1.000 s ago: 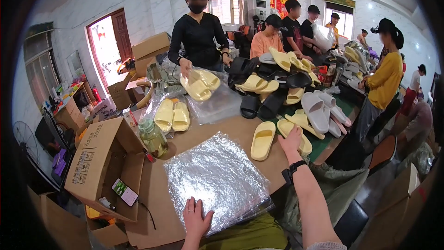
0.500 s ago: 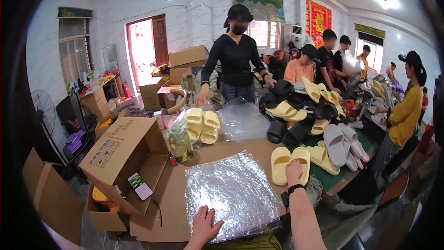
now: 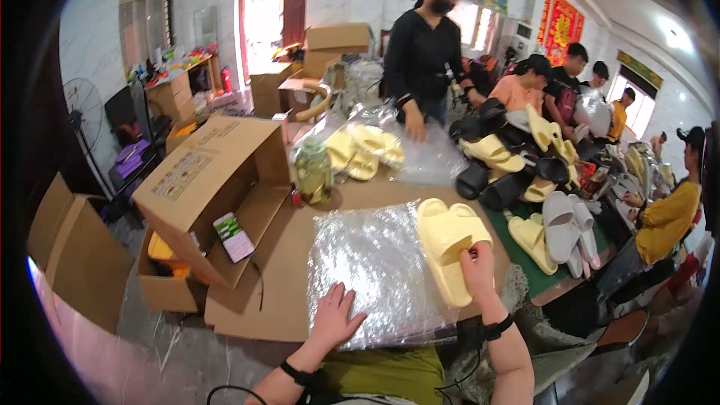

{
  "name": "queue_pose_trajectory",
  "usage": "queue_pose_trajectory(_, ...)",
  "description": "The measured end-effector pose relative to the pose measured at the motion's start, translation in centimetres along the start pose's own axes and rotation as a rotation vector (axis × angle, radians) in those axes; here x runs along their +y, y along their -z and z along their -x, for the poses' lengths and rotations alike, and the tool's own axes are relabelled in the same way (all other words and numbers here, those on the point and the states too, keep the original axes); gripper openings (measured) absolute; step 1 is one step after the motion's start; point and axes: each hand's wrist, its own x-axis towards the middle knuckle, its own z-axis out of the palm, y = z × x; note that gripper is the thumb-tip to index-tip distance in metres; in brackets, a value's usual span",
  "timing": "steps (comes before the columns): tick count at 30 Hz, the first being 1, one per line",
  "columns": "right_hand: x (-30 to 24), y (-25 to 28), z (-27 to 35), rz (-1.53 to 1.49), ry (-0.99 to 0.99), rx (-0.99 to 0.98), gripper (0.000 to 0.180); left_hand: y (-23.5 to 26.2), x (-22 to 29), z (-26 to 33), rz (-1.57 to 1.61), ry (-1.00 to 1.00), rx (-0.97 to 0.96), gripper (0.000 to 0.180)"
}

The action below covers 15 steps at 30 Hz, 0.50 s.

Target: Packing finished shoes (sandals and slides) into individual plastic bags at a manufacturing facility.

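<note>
A stack of clear plastic bags (image 3: 367,255) lies on the cardboard sheet in front of me. My left hand (image 3: 337,315) rests on the stack's near left part, open, fingers spread. On the stack's right edge, a pair of pale yellow slippers (image 3: 444,244) sits side by side, toes pointing away. My right hand (image 3: 478,266) is closed on the right slipper's side, its thumb and fingers pinching near the strap. The slippers' far sides and part of the grip are hidden by my hand.
To the left, an open cardboard box (image 3: 202,172) holds a phone (image 3: 233,238). A glass jar (image 3: 313,172) stands near bagged yellow slippers (image 3: 364,151). Across the table, a person in black (image 3: 427,52) reaches over clear bags. A heap of slippers (image 3: 517,165) fills the right side.
My right hand has brought the yellow slippers leftward onto the bag stack's edge. My left hand stays on the stack. The co-worker's hand has moved from the bagged slippers to the clear bags.
</note>
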Motion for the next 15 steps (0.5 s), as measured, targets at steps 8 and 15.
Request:
queue_pose_trajectory(8,-2.2,-10.0,10.2,0.16,0.248,-0.383,0.039,-0.1,0.8,-0.6,0.047,0.029,-0.044,0.069)
queue_pose_trajectory(15,-1.0,-10.1,9.1,0.419,0.15,-0.354,0.032,0.0,0.7,0.4,-0.005,0.076,-0.026,0.071)
